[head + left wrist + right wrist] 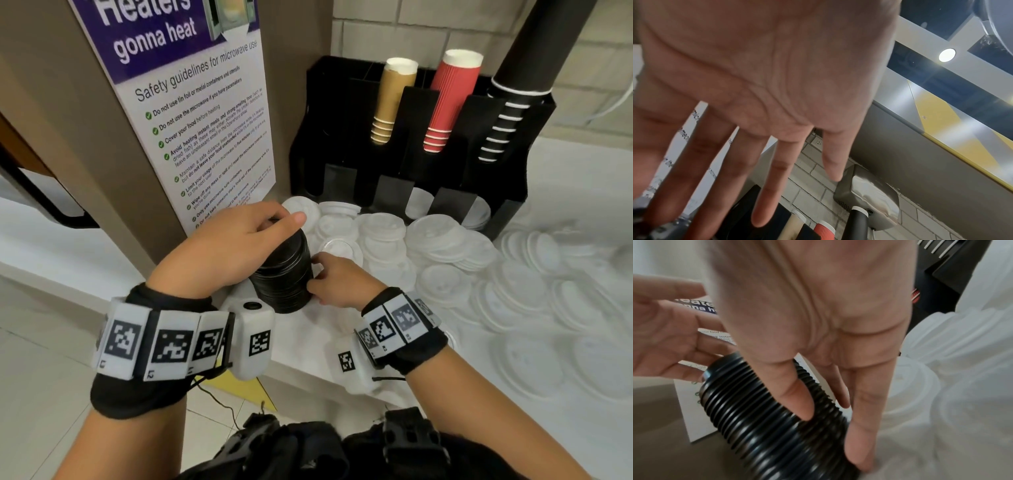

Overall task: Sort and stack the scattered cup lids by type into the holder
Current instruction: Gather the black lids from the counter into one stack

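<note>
A tall stack of black lids [284, 274] [766, 418] stands on the white counter, left of the black holder [510, 205]. My left hand [239, 236] [766, 81] lies over the top of the stack, its fingers straight and spread. Low on the stack's right side, my right hand [332, 281] [828, 337] grips it, thumb on the near side and fingers down its far side to the counter. Loose white lids [445, 246] lie scattered in piles in front of the holder and to the right.
The holder carries sleeves of brown cups [394, 102], red cups [448, 102] and black cups [513, 113], with a few white lids in its lower slots. A brown wall panel with a microwave safety poster [205, 120] stands close on the left.
</note>
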